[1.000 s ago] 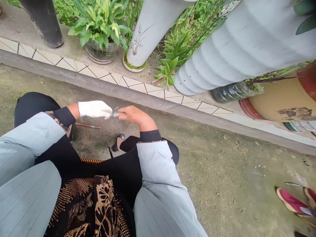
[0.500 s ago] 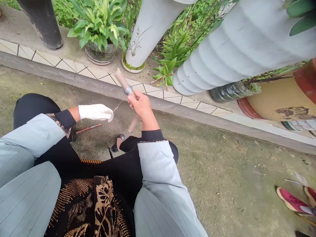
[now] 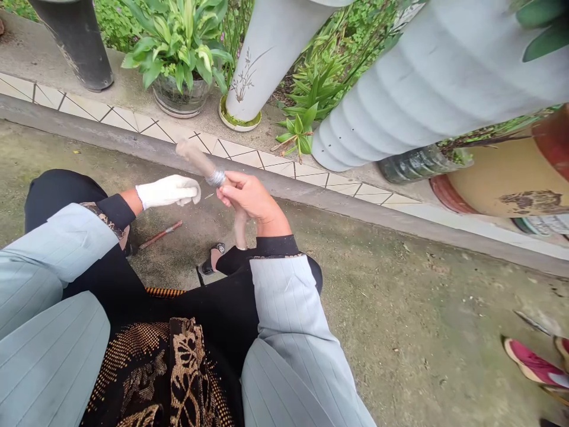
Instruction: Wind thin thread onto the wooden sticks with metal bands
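Note:
My right hand is bare and closed around a knife with a wooden handle and a metal ring; its blurred blade points up and to the left, and the handle end sticks out below the hand. My left hand wears a white glove and is curled shut just left of the knife, its fingertips pinched close to the metal ring. What the glove pinches is too small to make out. Both hands hover over the concrete ground in front of my knees.
A thin red stick and a small dark tool lie on the ground under my hands. A tiled kerb runs across, with a potted plant and large grey pots behind it. Another person's red shoe is at the right.
My right hand first raised the knife away from the glove, then lowered and tilted it leftward, back close to the gloved left hand, which lifted slightly.

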A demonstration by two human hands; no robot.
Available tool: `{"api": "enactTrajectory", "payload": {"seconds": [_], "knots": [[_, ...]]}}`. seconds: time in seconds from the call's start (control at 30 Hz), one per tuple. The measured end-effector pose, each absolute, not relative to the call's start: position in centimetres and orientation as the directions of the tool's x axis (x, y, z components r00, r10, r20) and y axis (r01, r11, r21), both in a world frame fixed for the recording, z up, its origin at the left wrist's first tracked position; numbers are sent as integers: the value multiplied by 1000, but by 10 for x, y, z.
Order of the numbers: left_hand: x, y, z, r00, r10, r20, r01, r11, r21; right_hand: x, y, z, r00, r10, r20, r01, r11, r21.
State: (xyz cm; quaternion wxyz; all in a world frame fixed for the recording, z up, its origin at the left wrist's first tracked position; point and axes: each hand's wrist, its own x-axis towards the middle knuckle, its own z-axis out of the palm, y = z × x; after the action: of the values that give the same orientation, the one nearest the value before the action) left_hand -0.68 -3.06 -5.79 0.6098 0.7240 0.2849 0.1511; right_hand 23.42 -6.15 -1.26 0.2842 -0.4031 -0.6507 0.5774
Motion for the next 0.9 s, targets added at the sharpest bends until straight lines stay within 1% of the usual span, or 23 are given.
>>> {"api": "enactTrajectory", "payload": {"seconds": [0.03, 0.07, 0.1, 0.13, 0.17, 0.23, 0.27, 0.3, 0.33, 0.37, 0.4, 0.47, 0.5, 0.53, 0.57, 0.63, 0.67, 0.7, 0.73, 0.77, 0.8, 0.83, 0.9], "knots": [[-3, -35, -60, 814, 564, -137, 227, -92, 970, 234, -59, -15, -428, 901, -69, 201, 20, -979], [0, -39, -62, 842, 516, -154, 239, -103, 966, 234, -57, -18, -346, 936, -63, 247, 26, -969], [3, -43, -62, 866, 470, -171, 258, -128, 958, 235, -55, -22, -272, 960, -71, 338, 26, -941], [5, -45, -60, 882, 434, -185, 280, -164, 946, 235, -53, -26, -211, 974, -85, 461, 23, -887], [7, -47, -58, 893, 406, -195, 298, -210, 931, 236, -52, -29, -167, 981, -101, 597, 19, -802], [6, -46, -51, 900, 394, -187, 320, -307, 896, 238, -52, -34, -157, 974, -161, 816, 36, -577], [4, -43, -48, 895, 409, -177, 331, -343, 879, 239, -53, -35, -196, 957, -214, 873, 71, -482], [2, -39, -45, 884, 435, -170, 345, -365, 865, 240, -54, -34, -262, 923, -281, 894, 122, -432], [-1, -35, -43, 863, 475, -170, 370, -367, 853, 241, -56, -33, -347, 868, -356, 884, 176, -434], [-5, -31, -41, 843, 508, -178, 394, -358, 846, 242, -58, -30, -439, 792, -424, 850, 214, -480], [-8, -27, -40, 826, 532, -184, 408, -342, 846, 243, -60, -27, -526, 708, -471, 801, 226, -554], [-12, -22, -39, 797, 573, -191, 410, -281, 868, 243, -63, -19, -656, 582, -481, 672, 160, -723], [-13, -22, -39, 784, 592, -187, 393, -241, 887, 242, -64, -15, -687, 574, -445, 598, 99, -795], [-12, -23, -40, 769, 614, -178, 371, -202, 907, 240, -65, -12, -694, 608, -386, 514, 43, -857], [-11, -25, -42, 758, 630, -168, 343, -167, 924, 239, -65, -10, -673, 671, -312, 424, 4, -906], [-5, -31, -46, 758, 633, -157, 295, -118, 948, 235, -63, -10, -543, 822, -171, 276, -18, -961], [-2, -35, -48, 779, 605, -166, 284, -105, 953, 234, -61, -13, -455, 882, -125, 244, -11, -970], [1, -39, -50, 803, 568, -178, 284, -104, 953, 233, -58, -16, -368, 924, -101, 250, -6, -968], [4, -43, -50, 833, 519, -193, 292, -114, 950, 233, -56, -20, -293, 951, -100, 298, -8, -954], [6, -46, -50, 858, 470, -207, 304, -141, 942, 233, -53, -24, -228, 967, -111, 389, -14, -921], [7, -47, -49, 876, 431, -214, 319, -186, 929, 234, -52, -28, -176, 976, -129, 513, -21, -858], [7, -48, -48, 890, 400, -217, 330, -241, 913, 235, -51, -31, -143, 978, -151, 645, -23, -764], [4, -44, -42, 896, 388, -215, 356, -342, 870, 237, -52, -33, -155, 962, -223, 844, 12, -536]]}}
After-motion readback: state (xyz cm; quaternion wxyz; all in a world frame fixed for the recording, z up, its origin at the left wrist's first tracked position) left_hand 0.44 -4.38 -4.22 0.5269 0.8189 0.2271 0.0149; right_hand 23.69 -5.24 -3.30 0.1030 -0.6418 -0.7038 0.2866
